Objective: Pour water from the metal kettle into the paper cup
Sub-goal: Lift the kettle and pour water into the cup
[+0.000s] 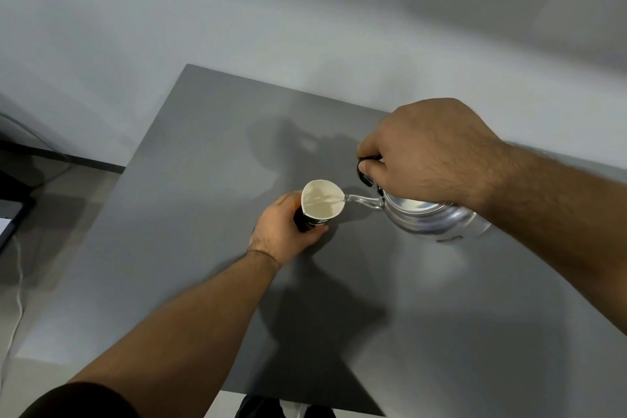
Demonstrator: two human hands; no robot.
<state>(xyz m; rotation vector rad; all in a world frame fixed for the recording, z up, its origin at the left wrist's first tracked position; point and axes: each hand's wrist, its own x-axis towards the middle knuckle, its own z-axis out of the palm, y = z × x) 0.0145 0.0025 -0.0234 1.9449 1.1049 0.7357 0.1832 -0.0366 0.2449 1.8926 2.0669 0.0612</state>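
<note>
Dark sleeve (78,400) is lowest, at the left arm. Left hand (283,231) is wrapped around the paper cup (320,202) on the grey bench (203,146), likely steadying it. Right hand (427,153) is clamped on the handle of the tilted metal kettle (431,217), whose spout sends water into the cup. Print on the cup is unreadable.

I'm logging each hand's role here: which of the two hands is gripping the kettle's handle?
The right hand: it holds the black handle of the tilted metal kettle, whereas the left hand wraps the paper cup on the table.
</note>
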